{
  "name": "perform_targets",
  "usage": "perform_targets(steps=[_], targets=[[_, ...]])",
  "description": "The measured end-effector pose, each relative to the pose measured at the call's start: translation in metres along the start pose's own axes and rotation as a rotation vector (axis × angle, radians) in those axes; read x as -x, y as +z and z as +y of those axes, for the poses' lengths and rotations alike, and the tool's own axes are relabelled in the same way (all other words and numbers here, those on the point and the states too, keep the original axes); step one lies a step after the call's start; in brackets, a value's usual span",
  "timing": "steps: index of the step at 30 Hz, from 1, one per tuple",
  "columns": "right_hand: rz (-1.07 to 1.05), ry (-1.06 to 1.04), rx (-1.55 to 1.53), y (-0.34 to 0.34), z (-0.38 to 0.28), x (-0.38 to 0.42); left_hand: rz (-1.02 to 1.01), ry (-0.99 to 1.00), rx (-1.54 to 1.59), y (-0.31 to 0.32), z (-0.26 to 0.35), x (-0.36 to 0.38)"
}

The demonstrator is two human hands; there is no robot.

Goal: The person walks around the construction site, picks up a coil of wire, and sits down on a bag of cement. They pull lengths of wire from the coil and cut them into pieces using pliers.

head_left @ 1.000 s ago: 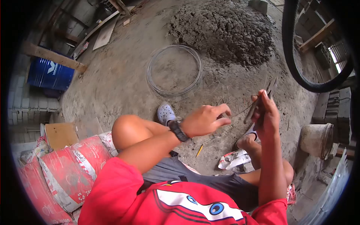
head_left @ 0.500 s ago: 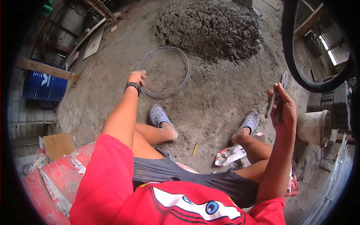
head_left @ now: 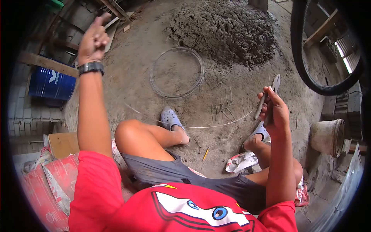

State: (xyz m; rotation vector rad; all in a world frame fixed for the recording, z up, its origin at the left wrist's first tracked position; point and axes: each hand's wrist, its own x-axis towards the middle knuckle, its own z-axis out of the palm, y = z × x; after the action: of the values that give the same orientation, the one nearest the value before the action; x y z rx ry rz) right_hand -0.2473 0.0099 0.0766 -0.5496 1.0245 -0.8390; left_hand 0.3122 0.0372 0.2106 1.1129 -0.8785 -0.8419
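My right hand (head_left: 276, 110) is closed around a pair of pliers (head_left: 276, 83), whose jaws point up and away from me. A long thin wire (head_left: 201, 127) curves from near this hand across in front of my feet, its far end free over the floor on the left. My left hand (head_left: 92, 42), with a dark watch at the wrist, is raised at the upper left. Its index finger is stretched out, the other fingers are loosely bent, and nothing shows in it. A coil of wire (head_left: 155, 88) lies on the ground between my hands, with several short bent wire pieces (head_left: 228, 104) to its right.
A heap of wet mortar (head_left: 228, 31) lies beyond the coil. A blue drum (head_left: 52, 83) stands left, and a dirty bucket (head_left: 326, 136) right. A black hose (head_left: 299, 50) loops at the upper right. A yellow pencil (head_left: 205, 154) lies between my feet. Red sacks (head_left: 63, 174) are at my left.
My left hand has swung up and left, away from above the coil. The long wire now arcs with its left end loose. My right hand keeps the pliers, slightly further left in view.
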Motion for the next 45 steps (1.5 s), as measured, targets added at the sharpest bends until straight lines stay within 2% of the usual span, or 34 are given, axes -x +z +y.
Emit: perform_targets(steps=[2,4,5,6,8,9,10,12,13,15,16,18,19,21,22,24,25,27,28,29,30,32,34,35,37,39,40,42,43,44,45], targets=[[0.008,0.004,-0.005,-0.004,-0.002,0.002,0.141,-0.255,-0.042,0.0,-0.021,0.003],[0.027,-0.014,-0.028,-0.007,-0.01,-0.003,0.005,-0.087,0.065,-0.009,-0.002,0.006],[0.026,-0.051,-0.024,-0.009,-0.012,-0.001,-0.128,0.001,0.103,0.001,0.02,0.013],[0.022,-0.079,-0.011,-0.012,-0.013,0.002,-0.22,0.027,0.077,0.008,0.037,0.021],[0.02,-0.072,-0.001,-0.011,-0.014,0.0,-0.092,-0.007,-0.212,0.004,0.022,0.005],[0.017,-0.065,-0.034,-0.011,-0.014,-0.003,0.063,-0.108,-0.411,0.011,0.003,-0.002],[0.025,-0.055,-0.071,-0.014,-0.013,-0.003,-0.013,-0.177,-0.5,-0.005,-0.018,-0.009],[0.004,-0.034,-0.091,-0.007,-0.001,-0.004,-0.037,-0.401,-0.682,-0.054,-0.058,-0.031],[0.001,0.001,-0.1,-0.004,0.008,-0.004,-0.047,-0.4,-0.681,-0.051,-0.066,-0.031],[-0.008,0.058,-0.119,0.002,0.027,-0.006,0.016,-0.354,-1.007,-0.043,-0.076,-0.024],[-0.012,0.079,-0.147,0.003,0.04,-0.009,0.009,-0.358,-1.005,-0.039,-0.085,-0.02],[0.013,0.133,-0.148,0.008,0.063,-0.014,-0.126,0.421,-1.347,-0.008,-0.105,-0.006],[0.023,0.148,-0.148,0.012,0.072,-0.014,-0.194,0.168,-0.997,0.059,-0.091,0.032],[0.028,0.169,-0.16,0.017,0.089,-0.016,-0.495,-0.062,-0.544,0.138,-0.117,0.099],[0.022,0.173,-0.164,0.019,0.095,-0.017,-0.635,-0.106,-0.475,0.159,-0.151,0.141],[-0.015,0.172,-0.141,0.021,0.102,-0.016,-0.778,0.053,-0.944,0.203,-0.17,0.2],[-0.014,0.176,-0.086,0.023,0.104,-0.014,-0.793,0.051,-0.929,0.207,-0.178,0.203],[0.012,0.183,-0.035,0.022,0.101,-0.01,-0.682,-0.265,-0.755,0.217,-0.193,0.207],[-0.002,0.152,0.08,0.021,0.098,-0.008,-0.701,-0.274,-0.747,0.216,-0.197,0.205],[-0.022,0.122,0.194,0.021,0.094,-0.006,-0.73,-0.211,-0.877,0.212,-0.192,0.197],[-0.014,0.124,0.185,0.022,0.086,-0.003,-0.756,-0.141,-1.012,0.206,-0.187,0.187],[0.022,0.089,0.182,0.021,0.069,-0.002,-0.545,-0.028,-1.017,0.19,-0.179,0.164],[-0.006,0.089,0.145,0.017,0.06,-0.008,-0.437,-0.086,-0.834,0.168,-0.169,0.136],[-0.021,0.111,0.13,0.021,0.055,-0.005,-0.45,-0.086,-0.845,0.158,-0.167,0.129],[-0.038,0.126,0.106,0.029,0.044,0.003,-0.349,-0.069,-0.605,0.146,-0.163,0.116],[-0.252,0.236,0.063,0.033,0.038,0.012,-0.331,-0.064,-0.571,0.152,-0.159,0.119],[-0.251,0.231,0.053,0.03,0.038,0.01,-0.3,-0.065,-0.53,0.156,-0.157,0.122],[-0.558,0.229,-0.116,0.021,0.037,0.011,-0.303,-0.083,-0.537,0.161,-0.151,0.13],[-0.624,0.337,-0.216,0.021,0.049,0.004,-0.302,-0.082,-0.532,0.165,-0.149,0.13],[-0.622,0.426,-0.151,0.022,0.058,-0.001,-0.305,-0.068,-0.527,0.168,-0.15,0.13],[-0.562,0.395,0.036,0.031,0.061,0.005,-0.341,-0.036,-0.581,0.168,-0.153,0.132]])
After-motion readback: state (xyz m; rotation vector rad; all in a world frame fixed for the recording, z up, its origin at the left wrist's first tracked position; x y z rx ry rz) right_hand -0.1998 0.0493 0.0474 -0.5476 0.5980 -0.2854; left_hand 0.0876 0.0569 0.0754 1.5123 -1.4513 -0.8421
